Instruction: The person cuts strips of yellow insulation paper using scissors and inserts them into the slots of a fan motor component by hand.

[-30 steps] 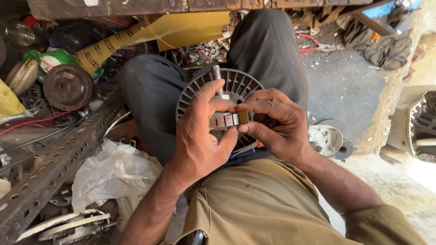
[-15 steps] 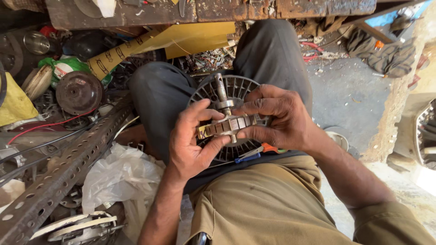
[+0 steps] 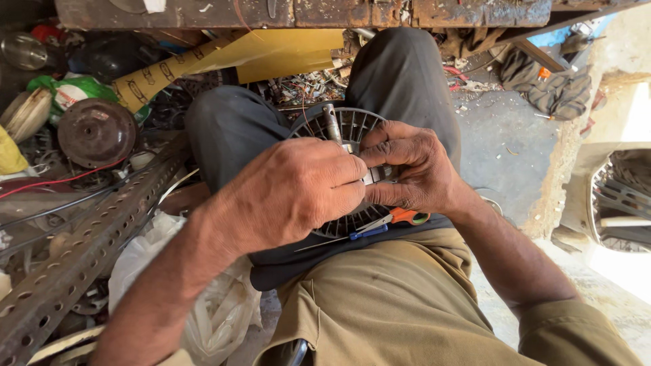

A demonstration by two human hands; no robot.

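Note:
I sit with a round slotted motor part point(image 3: 352, 129) resting on my lap, its steel shaft point(image 3: 332, 125) sticking up. My left hand point(image 3: 291, 190) curls over the middle of it and hides most of a small metal piece point(image 3: 374, 176) pinched between both hands. My right hand point(image 3: 413, 169) grips that piece from the right with thumb and fingers. A blue-handled tool point(image 3: 366, 232) and an orange-handled tool point(image 3: 410, 217) lie on my lap just below the hands.
A perforated steel angle bar point(image 3: 81, 251) runs along the left. A rusty disc point(image 3: 97, 132), yellow sheet point(image 3: 271, 54), white plastic bag point(image 3: 217, 312), wires and scrap crowd the left and back. Concrete floor point(image 3: 502, 142) lies to the right.
My left hand has turned over the motor part, so its back now covers the small metal piece that showed between the fingers before. The camera has come closer.

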